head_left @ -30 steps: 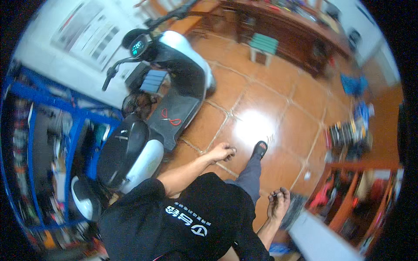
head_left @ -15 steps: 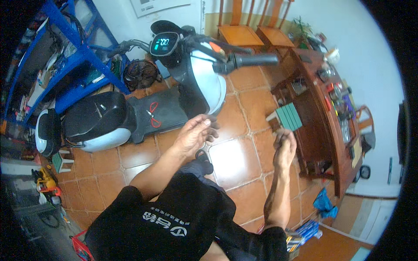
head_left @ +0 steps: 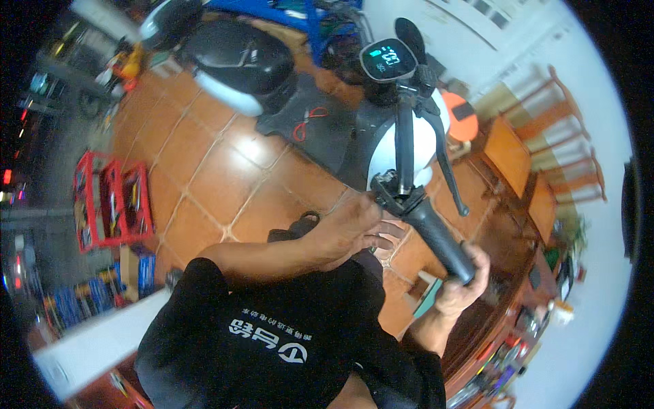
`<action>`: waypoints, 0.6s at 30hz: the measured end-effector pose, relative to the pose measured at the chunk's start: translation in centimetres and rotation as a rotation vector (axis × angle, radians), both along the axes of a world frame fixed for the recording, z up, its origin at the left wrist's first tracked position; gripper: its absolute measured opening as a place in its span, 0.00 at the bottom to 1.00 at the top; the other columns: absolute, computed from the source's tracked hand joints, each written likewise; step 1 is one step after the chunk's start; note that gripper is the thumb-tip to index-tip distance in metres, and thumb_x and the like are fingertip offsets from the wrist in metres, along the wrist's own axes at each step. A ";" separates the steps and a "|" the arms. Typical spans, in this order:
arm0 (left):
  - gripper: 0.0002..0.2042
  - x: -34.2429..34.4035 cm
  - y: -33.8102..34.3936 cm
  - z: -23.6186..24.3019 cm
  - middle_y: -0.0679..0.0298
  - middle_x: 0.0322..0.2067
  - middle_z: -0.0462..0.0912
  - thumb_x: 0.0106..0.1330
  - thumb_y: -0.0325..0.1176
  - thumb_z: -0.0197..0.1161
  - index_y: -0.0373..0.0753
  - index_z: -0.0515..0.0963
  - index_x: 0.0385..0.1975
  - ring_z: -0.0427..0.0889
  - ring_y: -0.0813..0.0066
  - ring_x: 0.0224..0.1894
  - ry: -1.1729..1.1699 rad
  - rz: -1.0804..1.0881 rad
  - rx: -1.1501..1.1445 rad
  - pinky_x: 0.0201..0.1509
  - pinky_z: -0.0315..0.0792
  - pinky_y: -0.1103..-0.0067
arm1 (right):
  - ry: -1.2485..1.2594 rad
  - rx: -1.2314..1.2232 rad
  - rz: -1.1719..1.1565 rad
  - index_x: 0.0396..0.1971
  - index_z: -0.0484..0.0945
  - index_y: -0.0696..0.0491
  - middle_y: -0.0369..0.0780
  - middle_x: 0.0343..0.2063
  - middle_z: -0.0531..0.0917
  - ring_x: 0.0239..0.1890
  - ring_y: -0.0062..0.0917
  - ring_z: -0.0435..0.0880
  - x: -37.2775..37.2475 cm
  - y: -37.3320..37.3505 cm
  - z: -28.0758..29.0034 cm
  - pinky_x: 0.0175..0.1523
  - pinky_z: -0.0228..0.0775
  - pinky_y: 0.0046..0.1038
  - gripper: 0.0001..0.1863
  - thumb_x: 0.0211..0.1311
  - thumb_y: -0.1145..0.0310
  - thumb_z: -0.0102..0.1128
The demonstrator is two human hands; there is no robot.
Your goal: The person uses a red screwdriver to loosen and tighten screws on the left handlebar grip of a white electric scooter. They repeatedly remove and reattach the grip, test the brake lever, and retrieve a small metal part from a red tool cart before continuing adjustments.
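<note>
An electric scooter with a white body (head_left: 228, 92), black seat (head_left: 238, 54) and lit display (head_left: 387, 58) stands before me. A red-handled tool (head_left: 300, 131) lies on its black floorboard (head_left: 320, 150). My right hand (head_left: 458, 286) is wrapped round the end of a black handlebar grip (head_left: 439, 238). Just below the switch housing (head_left: 387, 192) at the grip's inner end is my left hand (head_left: 357, 232), slightly blurred, its fingers apart; whether it touches the housing I cannot tell. A brake lever (head_left: 453, 194) hangs to the right.
A red tool rack (head_left: 92, 198) and blue boxes (head_left: 88, 293) are at left. Blue shelving (head_left: 313, 27) stands behind the scooter. Wooden chairs (head_left: 507, 146), an orange round object (head_left: 462, 116) and a cluttered wooden desk (head_left: 487, 347) line the right, with a green stool (head_left: 426, 296) near my right arm.
The view has swung round and come close to the scooter's handlebar. My right hand, free earlier, now holds the grip. My left hand has moved up beside the switch housing.
</note>
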State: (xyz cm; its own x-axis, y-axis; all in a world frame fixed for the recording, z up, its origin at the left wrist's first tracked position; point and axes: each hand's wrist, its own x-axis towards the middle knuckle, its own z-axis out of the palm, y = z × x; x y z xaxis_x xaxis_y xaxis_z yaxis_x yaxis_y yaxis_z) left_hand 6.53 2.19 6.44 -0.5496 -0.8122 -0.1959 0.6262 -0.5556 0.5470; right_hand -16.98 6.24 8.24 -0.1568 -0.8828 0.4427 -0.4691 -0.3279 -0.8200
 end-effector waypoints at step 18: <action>0.25 -6.8 1.1 7.0 0.54 0.33 0.80 0.68 0.52 0.49 0.32 0.70 0.48 0.82 0.65 0.28 -0.427 0.618 0.316 0.30 0.79 0.72 | -0.161 -0.186 1.279 0.55 0.70 0.52 0.37 0.19 0.79 0.20 0.27 0.79 -1.0 -7.2 -1.9 0.25 0.70 0.28 0.37 0.43 0.53 0.72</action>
State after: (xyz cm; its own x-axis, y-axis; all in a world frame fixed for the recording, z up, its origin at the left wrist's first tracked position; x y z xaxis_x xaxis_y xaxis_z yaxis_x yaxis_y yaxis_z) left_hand -0.24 3.27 13.47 0.1542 -0.8155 -0.5578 0.6430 -0.3458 0.6834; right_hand -17.99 -0.93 6.36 0.6823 -0.3728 0.6289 0.3572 -0.5806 -0.7316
